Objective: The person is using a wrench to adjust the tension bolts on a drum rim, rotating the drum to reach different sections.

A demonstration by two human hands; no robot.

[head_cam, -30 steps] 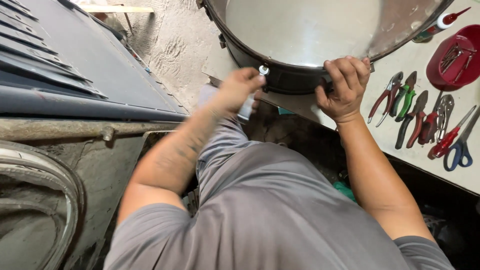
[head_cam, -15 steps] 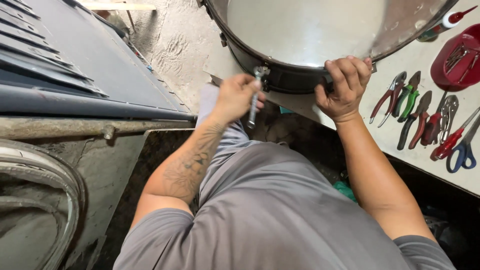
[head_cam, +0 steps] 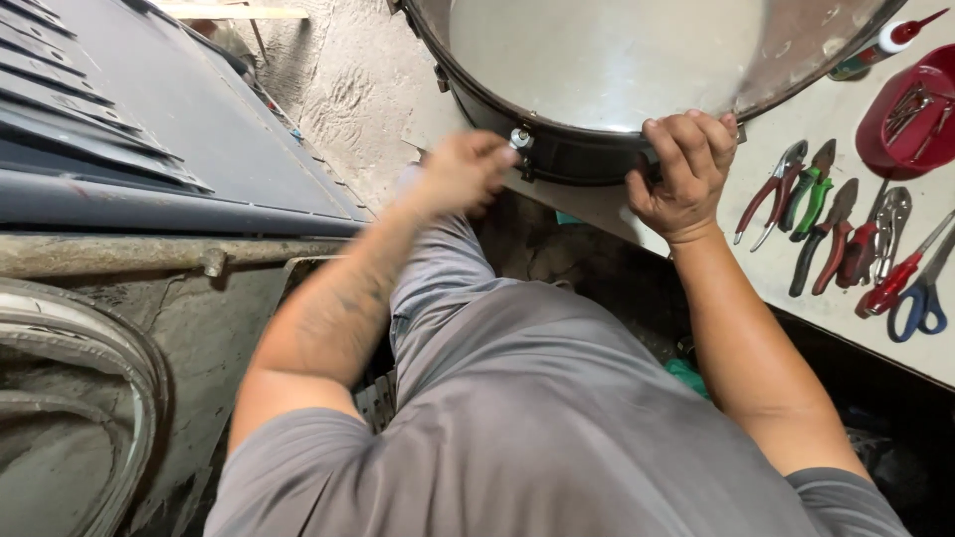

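Our right hand (head_cam: 684, 171) clamps over the near rim of the drum (head_cam: 597, 70), fingers curled onto its black hoop. Our left hand (head_cam: 460, 171) is blurred beside a lug (head_cam: 520, 138) on that hoop; we cannot tell whether it grips anything. The drum overhangs the worktop (head_cam: 696, 234) edge just under both hands, with open room below. Right of the right hand lie pliers (head_cam: 811, 194), scissors (head_cam: 920, 293) and a red tray (head_cam: 910, 119), near but apart. Left of the left hand, a dark panel (head_cam: 149, 129) closes off that side.
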